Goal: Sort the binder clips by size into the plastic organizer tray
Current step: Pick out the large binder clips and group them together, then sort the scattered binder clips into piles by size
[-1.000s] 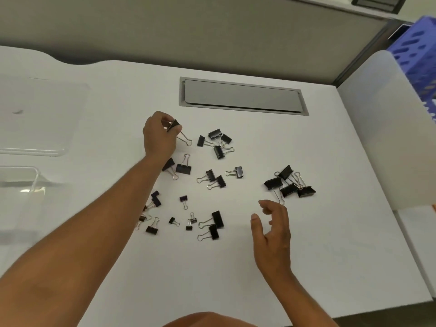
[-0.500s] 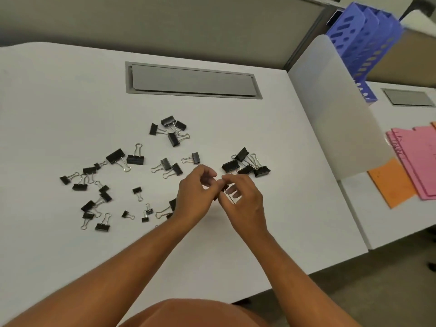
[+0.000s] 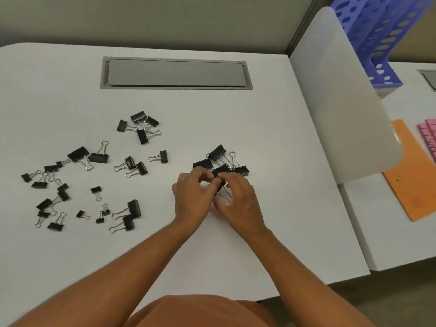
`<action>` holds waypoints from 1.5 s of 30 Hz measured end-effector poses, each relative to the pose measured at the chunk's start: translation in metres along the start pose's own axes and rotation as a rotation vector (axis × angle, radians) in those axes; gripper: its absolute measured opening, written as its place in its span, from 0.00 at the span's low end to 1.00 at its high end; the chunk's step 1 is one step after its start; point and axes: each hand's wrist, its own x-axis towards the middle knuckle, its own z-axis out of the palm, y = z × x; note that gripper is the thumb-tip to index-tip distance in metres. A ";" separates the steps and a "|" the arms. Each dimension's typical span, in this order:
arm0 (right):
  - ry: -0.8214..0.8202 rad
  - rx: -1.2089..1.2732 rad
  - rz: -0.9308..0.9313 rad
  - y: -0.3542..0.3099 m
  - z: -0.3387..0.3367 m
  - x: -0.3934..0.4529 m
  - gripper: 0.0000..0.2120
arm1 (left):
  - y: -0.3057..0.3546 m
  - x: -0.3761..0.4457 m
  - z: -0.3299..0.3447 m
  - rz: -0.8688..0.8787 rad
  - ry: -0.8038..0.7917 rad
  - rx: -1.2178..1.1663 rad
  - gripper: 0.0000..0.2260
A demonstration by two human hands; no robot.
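Both hands, left hand (image 3: 192, 197) and right hand (image 3: 237, 199), pinch one large binder clip (image 3: 220, 184) just above the worktop (image 3: 236, 256), beside the large-clip pile (image 3: 221, 161); best to add it gently, fingers (image 3: 213, 182) clamped until it rests.

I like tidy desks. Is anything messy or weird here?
Yes: black binder clips lie scattered loose across the white desk in mixed sizes, none sorted. No organizer tray is in view. Both hands, left and right, hold one clip.
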 end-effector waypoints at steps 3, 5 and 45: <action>0.045 -0.207 -0.110 0.025 -0.002 0.008 0.25 | -0.006 0.001 0.007 0.092 0.104 0.173 0.06; 0.054 -0.274 -0.168 0.038 -0.006 0.013 0.28 | -0.016 0.000 0.008 0.136 0.168 0.232 0.13; 0.097 0.060 -0.165 0.146 -0.070 0.161 0.32 | 0.048 0.115 0.121 0.362 -0.004 0.572 0.27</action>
